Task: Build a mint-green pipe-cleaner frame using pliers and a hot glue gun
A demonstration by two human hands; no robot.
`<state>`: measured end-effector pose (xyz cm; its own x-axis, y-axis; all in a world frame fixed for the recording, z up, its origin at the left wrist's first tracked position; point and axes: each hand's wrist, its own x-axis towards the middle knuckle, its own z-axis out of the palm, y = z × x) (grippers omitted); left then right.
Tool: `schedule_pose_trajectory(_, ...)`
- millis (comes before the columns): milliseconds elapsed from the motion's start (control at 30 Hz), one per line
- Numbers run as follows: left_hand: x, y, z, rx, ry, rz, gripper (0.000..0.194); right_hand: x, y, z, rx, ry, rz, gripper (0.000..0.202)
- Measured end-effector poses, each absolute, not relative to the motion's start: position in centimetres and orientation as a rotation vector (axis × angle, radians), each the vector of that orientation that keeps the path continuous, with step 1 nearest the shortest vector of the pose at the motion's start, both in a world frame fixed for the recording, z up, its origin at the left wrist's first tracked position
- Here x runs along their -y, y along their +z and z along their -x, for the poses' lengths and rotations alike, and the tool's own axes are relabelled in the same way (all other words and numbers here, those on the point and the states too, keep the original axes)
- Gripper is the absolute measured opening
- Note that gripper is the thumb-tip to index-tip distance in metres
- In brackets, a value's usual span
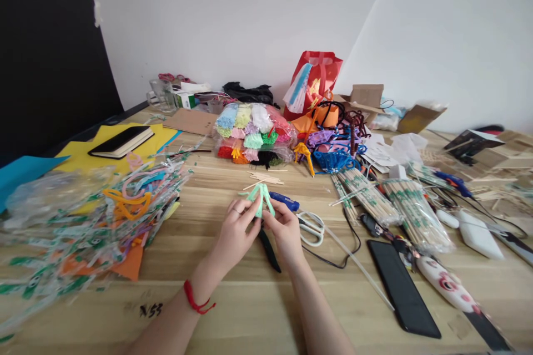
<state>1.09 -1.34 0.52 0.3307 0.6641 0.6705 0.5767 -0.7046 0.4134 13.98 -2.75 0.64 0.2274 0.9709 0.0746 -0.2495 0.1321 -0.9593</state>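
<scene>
A black notebook (pixel 122 143) is lying on yellow paper (pixel 162 137) by the left edge of the desk (pixel 233 310), and a blue sheet (pixel 29 175) is lying nearer along that same edge. A glass mug (pixel 164 94) is standing at the far left corner. Along the far edge, a black plastic bag (pixel 250 93) is slumping near the middle, and a red bag (pixel 322 75) is standing upright to its right. Toward the near right corner, a dark-screened phone (pixel 402 288) is lying flat, and a white case (pixel 478 236) is resting beyond it, closer to the right edge.

Soft light casts faint shadows on the table (pixel 237 310), the view's edges stretched and perhaps blurred.
</scene>
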Motion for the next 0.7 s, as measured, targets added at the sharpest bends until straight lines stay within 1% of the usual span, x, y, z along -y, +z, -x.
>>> schedule_pose_trajectory(400,1.37,0.06,-1.01,-1.217,1.199,-2.572,0.047,2.67,0.49,-13.95,0.924,1.095,1.044,0.035)
schedule_pose_trajectory(700,1.46,0.12,-1.03,-1.217,1.217,-2.564,0.047,2.68,0.57,-13.93,0.91,1.107,1.043,0.036)
